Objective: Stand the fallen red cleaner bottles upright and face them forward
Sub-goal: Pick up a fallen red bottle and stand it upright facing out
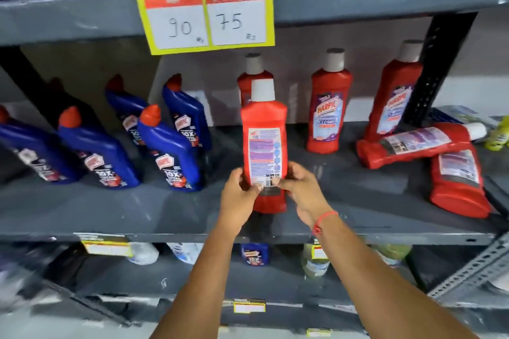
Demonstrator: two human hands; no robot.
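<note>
A red cleaner bottle (pixel 264 143) with a white cap stands upright at the middle of the grey shelf (pixel 137 209), its back label turned toward me. My left hand (pixel 239 195) and my right hand (pixel 300 190) both grip its lower part from either side. Behind it another red bottle (pixel 249 78) stands partly hidden. Two more red bottles (pixel 327 113) (pixel 394 91) stand upright with front labels showing. At the right, one red bottle (pixel 418 144) lies on its side across another fallen red bottle (pixel 457 181).
Several blue cleaner bottles (pixel 165 151) with red caps stand on the left half of the shelf. A yellow price sign (pixel 206 16) hangs from the shelf above. A black upright post (pixel 438 69) stands at the right. A lower shelf holds other bottles (pixel 254 254).
</note>
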